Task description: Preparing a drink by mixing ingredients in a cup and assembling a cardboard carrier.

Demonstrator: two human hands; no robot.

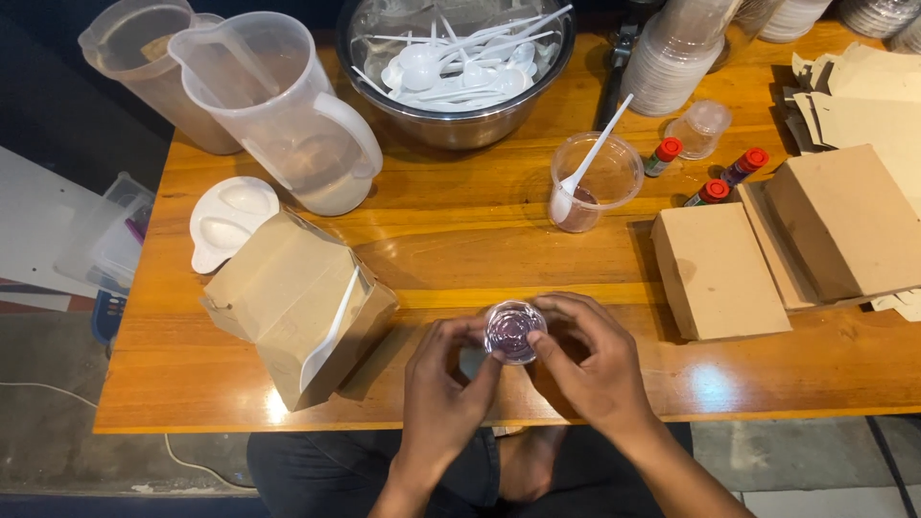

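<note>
A small clear plastic cup (514,331) with a lid and some dark reddish stuff in it is held between both hands near the table's front edge. My left hand (443,381) grips it from the left with its fingertips. My right hand (587,363) wraps it from the right, thumb on the rim. Behind them stands a clear plastic cup (595,182) with reddish sauce and a white spoon (587,163) leaning in it.
An open brown paper box (299,305) with a white spoon lies at left, beside a white lid (230,223) and two clear jugs (278,110). A steel bowl (460,120) holds several white spoons. Closed brown boxes (720,273), red-capped bottles (712,192) and stacked lids (672,67) fill the right.
</note>
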